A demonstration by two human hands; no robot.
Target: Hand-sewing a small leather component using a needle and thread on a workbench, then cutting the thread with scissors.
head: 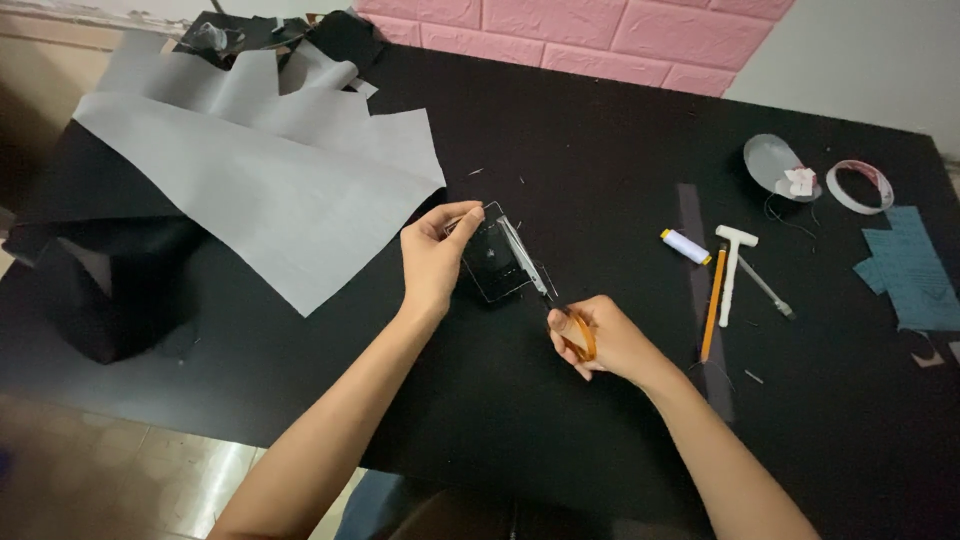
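My left hand (432, 262) pinches a small black rectangular piece (492, 262) with pale stitched edges, holding it just above the black table (560, 150). My right hand (603, 338) grips orange-handled scissors (545, 290). Their silver blades run along the right edge of the black piece, pointing up and to the left. Whether the blades are open or shut on the piece cannot be told.
Large grey sheets (255, 170) and black fabric lie at the left. At the right are a white thread spool (685, 245), an orange pencil (713, 305), a white T-shaped tool (731, 268), a grey oval piece (775, 165), a tape ring (859, 186) and blue-green pieces (915, 270).
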